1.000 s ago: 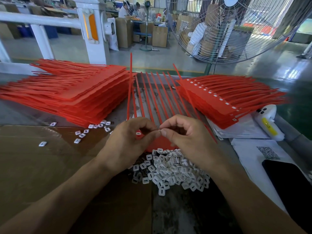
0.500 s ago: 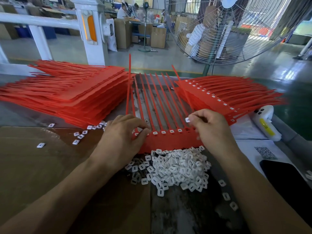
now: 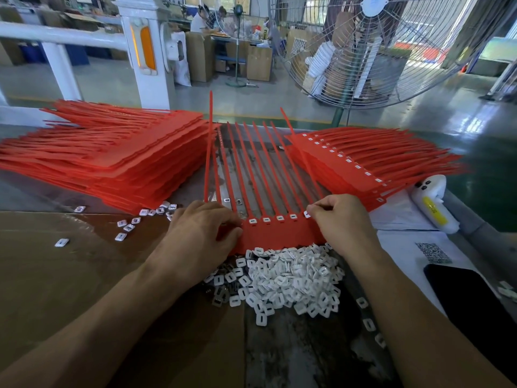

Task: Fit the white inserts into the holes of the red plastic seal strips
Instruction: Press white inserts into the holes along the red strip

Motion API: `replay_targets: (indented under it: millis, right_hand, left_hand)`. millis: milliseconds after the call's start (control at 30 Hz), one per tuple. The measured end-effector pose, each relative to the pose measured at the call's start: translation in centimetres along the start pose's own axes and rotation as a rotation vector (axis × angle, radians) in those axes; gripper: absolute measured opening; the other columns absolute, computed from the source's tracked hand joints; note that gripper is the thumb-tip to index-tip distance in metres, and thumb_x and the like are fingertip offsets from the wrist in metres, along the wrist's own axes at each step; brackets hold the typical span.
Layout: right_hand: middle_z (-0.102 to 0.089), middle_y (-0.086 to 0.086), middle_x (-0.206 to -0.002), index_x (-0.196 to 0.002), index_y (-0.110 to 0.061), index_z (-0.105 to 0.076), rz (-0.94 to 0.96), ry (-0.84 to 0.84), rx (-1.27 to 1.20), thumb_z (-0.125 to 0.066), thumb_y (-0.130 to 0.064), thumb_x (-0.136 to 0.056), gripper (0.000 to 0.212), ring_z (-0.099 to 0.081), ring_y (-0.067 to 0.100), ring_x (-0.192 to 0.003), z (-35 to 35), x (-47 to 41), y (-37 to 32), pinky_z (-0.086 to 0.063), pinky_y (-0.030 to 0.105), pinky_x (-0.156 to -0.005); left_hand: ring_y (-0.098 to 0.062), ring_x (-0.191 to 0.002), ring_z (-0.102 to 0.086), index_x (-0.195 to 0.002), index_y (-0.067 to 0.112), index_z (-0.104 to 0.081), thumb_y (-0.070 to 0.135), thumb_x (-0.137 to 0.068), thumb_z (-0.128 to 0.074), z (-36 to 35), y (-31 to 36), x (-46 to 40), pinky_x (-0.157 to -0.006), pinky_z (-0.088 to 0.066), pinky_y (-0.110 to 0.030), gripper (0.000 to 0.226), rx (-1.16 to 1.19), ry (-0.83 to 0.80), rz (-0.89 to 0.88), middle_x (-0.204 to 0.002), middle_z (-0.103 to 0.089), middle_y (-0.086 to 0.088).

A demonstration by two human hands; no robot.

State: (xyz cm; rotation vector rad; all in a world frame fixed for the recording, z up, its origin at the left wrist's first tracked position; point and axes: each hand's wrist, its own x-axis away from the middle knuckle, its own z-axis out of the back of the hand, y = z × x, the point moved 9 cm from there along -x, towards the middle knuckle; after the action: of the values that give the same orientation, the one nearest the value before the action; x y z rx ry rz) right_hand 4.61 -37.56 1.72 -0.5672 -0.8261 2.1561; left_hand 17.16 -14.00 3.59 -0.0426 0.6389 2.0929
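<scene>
The right hand (image 3: 342,222) pinches a white insert (image 3: 307,214) at the right end of the red seal strip (image 3: 275,233). The left hand (image 3: 200,236) grips the strip's left end. Just below both hands, loose inserts (image 3: 291,281) are heaped on the desk (image 3: 293,354).

No words or numbers can be read; a QR code (image 3: 433,252) is printed on white paper (image 3: 402,247).

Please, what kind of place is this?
Most likely a factory assembly floor: stacks of red seal strips on the workbench, a heap of white inserts, a big industrial fan, and cardboard boxes behind.
</scene>
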Motion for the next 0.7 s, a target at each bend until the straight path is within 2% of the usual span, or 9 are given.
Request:
replay_targets:
  millis: [233, 367, 433, 567, 700]
  right_hand:
    - [-0.061, -0.035, -0.060, -0.073, -0.034, -0.066, -0.011, 0.012, 0.020, -0.067, -0.038, -0.093, 0.020, -0.059, -0.016, -0.062, -0.3, -0.5, 0.1, -0.037, 0.022, -0.049]
    - [-0.063, -0.022, -0.053, -0.077, -0.031, -0.070, -0.030, 0.008, 0.026, -0.067, -0.037, -0.093, 0.017, -0.061, -0.006, -0.054, -0.2, -0.7, 0.1, -0.038, 0.023, -0.049]
    - [-0.064, -0.021, -0.054, -0.075, -0.031, -0.069, -0.029, -0.009, 0.034, -0.066, -0.037, -0.093, 0.019, -0.062, 0.000, -0.052, -0.1, -0.6, 0.0, -0.038, 0.024, -0.049]
    - [-0.066, -0.009, -0.056, -0.079, -0.026, -0.074, -0.024, -0.015, 0.059, -0.067, -0.035, -0.092, 0.018, -0.063, 0.006, -0.060, 0.0, -0.5, -0.4, -0.040, 0.025, -0.053]
    - [-0.069, -0.011, -0.070, -0.083, -0.028, -0.072, -0.004, 0.003, 0.095, -0.069, -0.033, -0.093, 0.012, -0.064, 0.007, -0.067, 0.0, -0.2, -1.0, -0.042, 0.026, -0.056]
  left_hand:
    - [-0.004, -0.124, -0.041, -0.123, 0.039, -0.064, 0.046, -0.097, -0.054, 0.0, 0.1, 0.1, -0.113, -0.030, -0.039, 0.028, 0.001, -0.014, 0.003, -0.125, -0.057, 0.023]
    - [-0.004, -0.124, -0.041, -0.123, 0.039, -0.065, 0.045, -0.097, -0.055, -0.1, 0.3, 0.1, -0.113, -0.031, -0.039, 0.028, 0.008, -0.013, 0.002, -0.124, -0.058, 0.023]
    - [-0.005, -0.122, -0.043, -0.121, 0.038, -0.066, 0.043, -0.097, -0.057, 0.1, 0.4, 0.1, -0.112, -0.033, -0.040, 0.026, 0.013, 0.005, -0.005, -0.122, -0.059, 0.022]
    - [-0.007, -0.120, -0.045, -0.120, 0.036, -0.068, 0.041, -0.097, -0.058, 0.2, 0.6, 0.1, -0.110, -0.036, -0.042, 0.026, 0.020, 0.013, -0.014, -0.120, -0.060, 0.020]
    - [-0.008, -0.119, -0.046, -0.120, 0.035, -0.068, 0.041, -0.097, -0.059, 0.3, 0.6, 0.1, -0.108, -0.038, -0.041, 0.025, 0.020, 0.021, -0.021, -0.118, -0.061, 0.019]
